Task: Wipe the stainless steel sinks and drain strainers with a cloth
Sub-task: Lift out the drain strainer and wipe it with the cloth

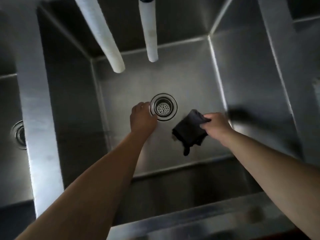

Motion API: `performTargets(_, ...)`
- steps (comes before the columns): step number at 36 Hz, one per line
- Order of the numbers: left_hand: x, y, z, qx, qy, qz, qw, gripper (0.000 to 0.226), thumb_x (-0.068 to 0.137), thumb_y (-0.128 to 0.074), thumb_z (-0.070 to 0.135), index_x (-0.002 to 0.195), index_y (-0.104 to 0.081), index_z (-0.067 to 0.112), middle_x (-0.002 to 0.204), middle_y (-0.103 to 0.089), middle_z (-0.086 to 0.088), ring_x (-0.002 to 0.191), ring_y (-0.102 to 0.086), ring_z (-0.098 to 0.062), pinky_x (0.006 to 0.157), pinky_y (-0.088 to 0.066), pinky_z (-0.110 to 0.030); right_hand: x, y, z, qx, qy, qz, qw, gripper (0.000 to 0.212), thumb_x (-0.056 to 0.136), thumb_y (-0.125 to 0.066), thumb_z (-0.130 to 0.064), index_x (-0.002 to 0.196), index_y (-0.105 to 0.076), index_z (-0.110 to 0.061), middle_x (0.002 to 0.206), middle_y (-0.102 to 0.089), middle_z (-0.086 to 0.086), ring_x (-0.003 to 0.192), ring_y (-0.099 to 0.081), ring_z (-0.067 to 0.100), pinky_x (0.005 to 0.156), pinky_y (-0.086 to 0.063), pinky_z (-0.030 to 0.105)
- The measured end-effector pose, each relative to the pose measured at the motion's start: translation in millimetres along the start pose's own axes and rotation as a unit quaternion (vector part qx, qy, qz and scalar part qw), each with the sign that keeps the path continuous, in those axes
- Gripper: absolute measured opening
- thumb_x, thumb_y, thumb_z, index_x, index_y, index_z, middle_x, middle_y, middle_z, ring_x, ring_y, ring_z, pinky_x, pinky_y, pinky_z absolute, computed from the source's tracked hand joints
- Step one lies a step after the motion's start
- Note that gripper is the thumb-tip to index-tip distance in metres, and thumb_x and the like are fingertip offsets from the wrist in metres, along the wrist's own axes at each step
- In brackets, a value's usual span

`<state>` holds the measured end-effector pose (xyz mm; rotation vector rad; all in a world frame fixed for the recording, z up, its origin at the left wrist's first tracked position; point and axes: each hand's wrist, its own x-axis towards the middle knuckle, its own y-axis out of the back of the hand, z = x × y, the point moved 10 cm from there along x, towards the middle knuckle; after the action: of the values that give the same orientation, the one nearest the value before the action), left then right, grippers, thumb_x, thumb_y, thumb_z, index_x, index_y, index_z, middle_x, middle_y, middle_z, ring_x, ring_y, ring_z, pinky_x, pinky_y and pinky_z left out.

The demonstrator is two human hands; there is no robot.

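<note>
Nearest to me on the feed is the brushed steel front rim (190, 220) of the middle sink (190, 75), a deep square basin with creased corners and a dull, streaked sheen. Both bare forearms reach down over it.

The right hand (217, 126) pinches the cloth (189, 130) between thumb and curled fingers, gripping it at its far right corner. The cloth is dark, close to black, soft and matte against the metal, and folded into a rough rectangle. It spreads out to the left of and below those fingers. Its long axis runs from the far end by the fingertips back toward me, and a loose ragged tail points at the near wall. It is over the sink floor, just right of the drain (whether it rests on the steel or hangs above it, I cannot tell).

The left hand (142, 118) is turned back-up, its fingers bent down out of sight at the left edge of the drain strainer (163, 107). I cannot tell whether they grip anything. The strainer lies right at those fingers: a round polished ring around a sunken cup pierced with small holes.

Left of that hand, past a broad flat divider (34, 101), the left sink (8, 101) shows a second strainer (20, 134). Farthest off, a slanted white tube (102, 32) and a straighter white tube (149, 32) hang down before the back wall, both smooth, cylindrical and blunt-ended.
</note>
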<state>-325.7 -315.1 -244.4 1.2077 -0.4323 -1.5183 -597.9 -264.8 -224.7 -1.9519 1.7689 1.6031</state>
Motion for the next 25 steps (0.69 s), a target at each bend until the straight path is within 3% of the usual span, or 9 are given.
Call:
performTargets(4,22.1,-17.6,7.9,0.066,-0.023,0.054,0.996,0.060,0.084,-0.064,0.043,0.137,-0.049,0.019,0.144,-0.046,-0.005,0.134,-0.038,-0.028,0.111,-0.025,-0.041,18.0,9.1,-20.0,-0.060,0.097,0.060,0.992,0.021,0.084,-0.059,-0.006,0.070,-0.060,-0.022,0.084,-0.054,0.008,0.079,-0.055,0.025,0.062,-0.035,0.026)
performTargets(7,29.2,-31.7,8.1,0.106,-0.012,0.067,0.992,0.072,0.081,-0.066,0.051,0.141,-0.040,0.022,0.149,-0.035,-0.004,0.136,-0.032,-0.029,0.113,-0.019,-0.045,19.4,3.7,-44.8,-0.102,0.167,0.047,0.980,0.026,0.088,-0.058,-0.007,0.102,-0.073,-0.024,0.101,-0.054,0.006,0.093,-0.056,0.023,0.077,-0.039,0.027)
performTargets(10,29.0,-34.9,10.1,0.124,0.002,0.100,0.987,0.075,0.078,-0.069,0.047,0.141,-0.037,0.026,0.147,-0.033,-0.003,0.134,-0.031,-0.029,0.112,-0.020,-0.045,17.8,-2.8,-65.3,-0.121,0.204,0.028,0.971,0.029,0.087,-0.060,-0.008,0.107,-0.072,-0.026,0.101,-0.054,0.001,0.092,-0.057,0.024,0.078,-0.042,0.030)
performTargets(12,29.6,-34.3,11.8,0.134,0.014,0.118,0.984,0.074,0.077,-0.071,0.039,0.141,-0.036,0.028,0.146,-0.034,-0.003,0.133,-0.032,-0.028,0.111,-0.023,-0.044,16.6,-5.1,-74.4,-0.117,0.219,0.033,0.968,0.030,0.086,-0.063,-0.009,0.112,-0.070,-0.024,0.105,-0.058,0.003,0.095,-0.059,0.027,0.086,-0.047,0.038)
performTargets(16,31.3,-32.3,12.2,0.110,0.033,0.126,0.985,0.070,0.076,-0.068,0.022,0.139,-0.038,0.031,0.145,-0.034,-0.001,0.133,-0.032,-0.027,0.114,-0.019,-0.041,24.2,-17.0,-58.5,-0.086,0.159,0.045,0.982,0.049,0.086,-0.065,-0.013,0.133,-0.053,-0.022,0.125,-0.054,0.008,0.110,-0.057,0.032,0.095,-0.047,0.040)
performTargets(20,30.3,-26.3,10.6,0.075,0.028,0.140,0.987,0.056,0.076,-0.066,0.021,0.130,-0.050,0.027,0.140,-0.041,0.000,0.132,-0.033,-0.025,0.113,-0.016,-0.040,35.0,-25.7,-31.7,-0.035,0.058,0.072,0.995,0.072,0.082,-0.073,-0.025,0.144,-0.036,-0.026,0.131,-0.052,0.007,0.119,-0.052,0.033,0.099,-0.044,0.047)
performTargets(25,29.1,-18.7,8.3,0.066,-0.003,0.161,0.985,0.030,0.077,-0.063,0.015,0.105,-0.065,0.027,0.128,-0.051,0.004,0.127,-0.039,-0.023,0.110,-0.020,-0.039,30.3,-49.2,-29.4,-0.129,0.034,0.097,0.986,0.115,0.066,-0.080,-0.055,0.152,-0.008,-0.027,0.145,-0.040,0.009,0.132,-0.037,0.035,0.102,-0.031,0.053)
